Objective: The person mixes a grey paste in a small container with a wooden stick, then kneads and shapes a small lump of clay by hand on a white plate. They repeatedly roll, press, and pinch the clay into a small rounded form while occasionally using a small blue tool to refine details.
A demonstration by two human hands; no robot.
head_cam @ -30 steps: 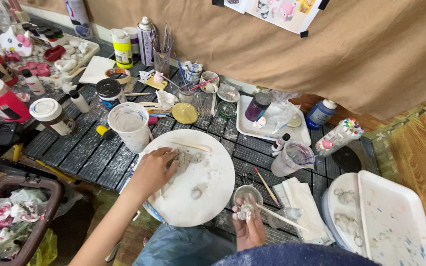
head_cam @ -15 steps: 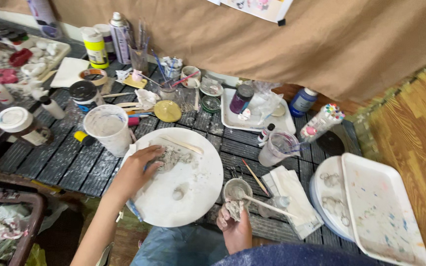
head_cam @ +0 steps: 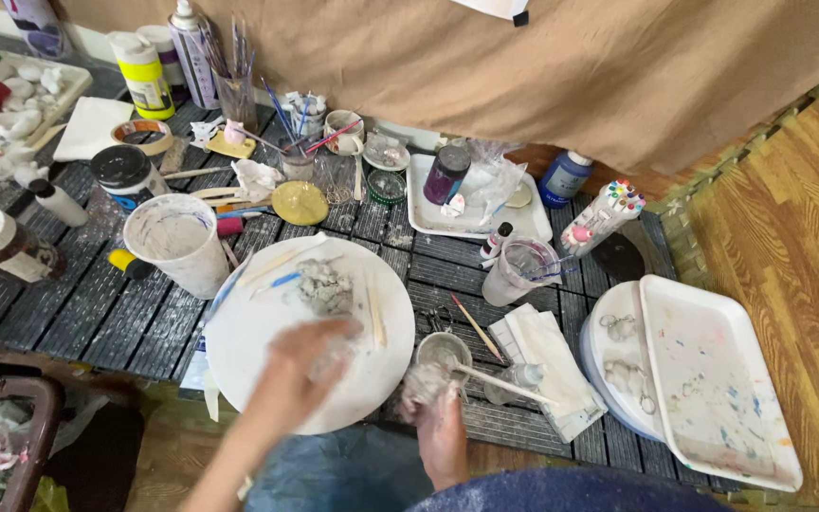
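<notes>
The left hand [head_cam: 300, 365], blurred, presses a grey clay lump on the round white board [head_cam: 267, 370]; fingers' spread unclear; the right hand [head_cam: 428, 393] grips clay beside the small cup [head_cam: 443, 349], which a nudge might tip over.

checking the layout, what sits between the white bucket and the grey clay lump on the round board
In the head view, wooden sticks lie between the white bucket and the clay lump.

Grey clay lump [head_cam: 324, 287] lies on white round board [head_cam: 258, 351].

Round board [head_cam: 267, 360] sits mid-table — bucket [head_cam: 177, 242] behind-left, small cup [head_cam: 443, 351] right, tray [head_cam: 713, 379] far right.
</notes>
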